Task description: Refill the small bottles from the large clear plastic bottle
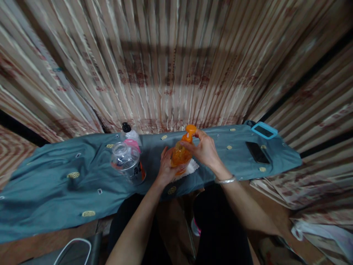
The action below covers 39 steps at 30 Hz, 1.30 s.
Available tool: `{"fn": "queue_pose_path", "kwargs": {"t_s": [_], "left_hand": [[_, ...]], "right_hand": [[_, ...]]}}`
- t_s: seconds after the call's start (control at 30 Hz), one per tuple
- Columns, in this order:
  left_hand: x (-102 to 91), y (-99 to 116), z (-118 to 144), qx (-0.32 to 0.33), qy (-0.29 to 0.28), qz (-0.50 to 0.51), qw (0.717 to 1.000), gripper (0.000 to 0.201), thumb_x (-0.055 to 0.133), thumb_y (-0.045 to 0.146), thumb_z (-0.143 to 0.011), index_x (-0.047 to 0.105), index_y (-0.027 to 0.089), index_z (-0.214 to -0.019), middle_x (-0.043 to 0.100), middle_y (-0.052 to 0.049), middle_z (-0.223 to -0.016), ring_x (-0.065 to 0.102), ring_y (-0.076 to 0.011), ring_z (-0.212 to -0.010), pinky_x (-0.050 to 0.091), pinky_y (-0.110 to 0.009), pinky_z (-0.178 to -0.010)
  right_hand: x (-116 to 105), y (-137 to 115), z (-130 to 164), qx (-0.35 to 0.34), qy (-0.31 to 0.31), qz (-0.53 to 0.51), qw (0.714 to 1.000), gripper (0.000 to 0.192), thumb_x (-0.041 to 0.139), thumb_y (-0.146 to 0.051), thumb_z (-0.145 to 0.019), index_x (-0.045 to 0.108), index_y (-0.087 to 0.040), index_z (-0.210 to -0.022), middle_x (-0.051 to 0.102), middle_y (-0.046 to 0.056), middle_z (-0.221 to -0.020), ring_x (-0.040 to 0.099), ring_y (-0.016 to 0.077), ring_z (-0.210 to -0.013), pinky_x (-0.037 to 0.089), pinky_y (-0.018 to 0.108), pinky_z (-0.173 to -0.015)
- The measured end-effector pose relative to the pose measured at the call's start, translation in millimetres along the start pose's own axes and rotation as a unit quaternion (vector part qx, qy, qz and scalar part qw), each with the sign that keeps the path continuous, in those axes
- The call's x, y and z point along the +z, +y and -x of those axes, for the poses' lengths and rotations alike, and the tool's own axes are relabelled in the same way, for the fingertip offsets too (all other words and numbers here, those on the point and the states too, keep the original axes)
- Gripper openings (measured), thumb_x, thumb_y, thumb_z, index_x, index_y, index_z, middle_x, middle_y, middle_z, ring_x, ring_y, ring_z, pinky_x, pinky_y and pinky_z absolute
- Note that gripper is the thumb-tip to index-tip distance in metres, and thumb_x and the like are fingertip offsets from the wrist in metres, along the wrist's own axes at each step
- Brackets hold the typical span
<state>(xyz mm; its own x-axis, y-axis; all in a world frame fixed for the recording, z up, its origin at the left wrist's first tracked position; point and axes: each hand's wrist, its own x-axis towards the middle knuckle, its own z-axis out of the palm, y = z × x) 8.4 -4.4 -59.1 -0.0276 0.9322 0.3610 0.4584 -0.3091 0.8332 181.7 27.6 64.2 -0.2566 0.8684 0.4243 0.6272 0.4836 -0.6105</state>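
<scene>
An orange pump bottle (180, 156) stands before me, tilted slightly, over a white scalloped cloth or paper (193, 167). My left hand (166, 165) is wrapped round the lower body of the bottle from the left. At its top, my right hand (204, 147) grips the orange pump head (190, 132) with thumb and fingers. To the left of my hands stands a clear plastic cup with a domed lid (127, 162). Just behind the cup is a clear bottle with a black cap and pink label (131, 139).
A teal cloth with yellow prints (55, 184) covers the narrow table. On its right lie a black phone (257, 152) and a blue-framed object (264, 130). Pleated curtains (171, 73) hang close behind the table. My legs (220, 228) are under its near edge.
</scene>
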Motion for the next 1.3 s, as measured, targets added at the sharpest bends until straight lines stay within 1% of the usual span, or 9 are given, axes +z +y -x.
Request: {"fn": "queue_pose_path", "kwargs": {"t_s": [0.1,0.2,0.3,0.47,0.6,0.83,1.0,1.13,1.3], "left_hand": [[-0.7,-0.1,0.5,-0.009,-0.005,-0.006,1.0,0.069,0.084,0.038,-0.07,0.058,0.02,-0.131,0.063,-0.013,-0.138,0.039,-0.0373,-0.15,0.036,-0.059,-0.122],[-1.1,0.7,0.0,0.0,-0.007,-0.015,1.0,0.067,0.085,0.04,-0.07,0.059,0.02,-0.129,0.065,-0.013,-0.135,0.044,-0.0365,-0.147,0.038,-0.058,-0.121],[-0.4,0.6,-0.7,0.01,-0.001,-0.017,1.0,0.067,0.084,0.042,-0.07,0.06,0.021,-0.128,0.066,-0.012,-0.134,0.046,-0.0357,-0.145,0.037,-0.058,-0.122],[1.7,-2.1,-0.4,-0.014,-0.002,0.019,1.0,0.069,0.085,0.044,-0.07,0.059,0.021,-0.13,0.063,-0.012,-0.137,0.039,-0.0365,-0.15,0.033,-0.058,-0.124],[2.8,-4.1,-0.1,-0.03,-0.004,0.046,0.999,0.073,0.086,0.043,-0.068,0.058,0.021,-0.131,0.061,-0.013,-0.14,0.034,-0.0381,-0.153,0.029,-0.06,-0.125],[2.2,-3.3,-0.5,-0.02,-0.01,0.037,0.999,0.07,0.087,0.043,-0.069,0.059,0.021,-0.129,0.062,-0.013,-0.138,0.036,-0.0379,-0.152,0.029,-0.06,-0.126],[1.1,-3.5,-0.2,-0.028,-0.008,0.028,0.999,0.07,0.087,0.042,-0.068,0.059,0.022,-0.129,0.062,-0.012,-0.138,0.037,-0.0372,-0.151,0.031,-0.059,-0.125],[1.1,-3.7,1.0,-0.036,0.003,0.027,0.999,0.07,0.087,0.04,-0.067,0.059,0.022,-0.129,0.061,-0.012,-0.137,0.039,-0.037,-0.15,0.035,-0.057,-0.123],[3.0,-3.1,0.9,-0.037,0.009,0.026,0.999,0.069,0.087,0.04,-0.067,0.06,0.021,-0.127,0.061,-0.013,-0.135,0.04,-0.0377,-0.149,0.037,-0.057,-0.122]], "right_hand": [[-2.9,-2.6,2.0,-0.005,0.006,-0.002,1.0,0.034,0.066,-0.044,-0.097,0.065,-0.018,-0.119,0.069,0.007,-0.118,0.067,0.0226,-0.107,0.055,0.046,-0.095],[-17.1,-4.2,-2.3,-0.049,-0.051,-0.028,0.997,0.038,0.066,-0.044,-0.097,0.063,-0.018,-0.126,0.069,0.007,-0.122,0.068,0.0231,-0.108,0.055,0.047,-0.096],[-25.9,-4.5,-7.6,-0.086,-0.102,-0.039,0.99,0.033,0.066,-0.043,-0.098,0.067,-0.018,-0.12,0.07,0.007,-0.123,0.068,0.0227,-0.11,0.054,0.048,-0.099],[-8.1,-4.3,-2.7,-0.034,-0.033,-0.002,0.999,0.031,0.065,-0.043,-0.098,0.066,-0.019,-0.118,0.07,0.006,-0.118,0.069,0.021,-0.104,0.056,0.044,-0.093],[2.3,-5.8,4.2,0.0,0.022,0.014,1.0,0.033,0.065,-0.045,-0.097,0.065,-0.019,-0.118,0.068,0.007,-0.12,0.066,0.0232,-0.109,0.054,0.047,-0.097],[-20.6,-8.9,-4.2,-0.076,-0.08,-0.039,0.993,0.034,0.066,-0.044,-0.098,0.066,-0.019,-0.122,0.07,0.007,-0.124,0.068,0.0232,-0.113,0.054,0.048,-0.1],[-3.0,-7.4,-0.1,-0.023,-0.015,-0.014,1.0,0.031,0.065,-0.043,-0.098,0.066,-0.019,-0.117,0.07,0.006,-0.115,0.069,0.0203,-0.101,0.057,0.043,-0.091],[10.6,-5.6,7.4,-0.002,0.042,-0.015,0.999,0.033,0.066,-0.043,-0.097,0.065,-0.018,-0.119,0.068,0.007,-0.121,0.066,0.0238,-0.111,0.054,0.048,-0.098],[-4.4,-3.6,2.4,-0.056,-0.045,-0.064,0.995,0.036,0.066,-0.041,-0.099,0.063,-0.019,-0.127,0.069,0.008,-0.125,0.069,0.0225,-0.109,0.057,0.046,-0.095]]}}
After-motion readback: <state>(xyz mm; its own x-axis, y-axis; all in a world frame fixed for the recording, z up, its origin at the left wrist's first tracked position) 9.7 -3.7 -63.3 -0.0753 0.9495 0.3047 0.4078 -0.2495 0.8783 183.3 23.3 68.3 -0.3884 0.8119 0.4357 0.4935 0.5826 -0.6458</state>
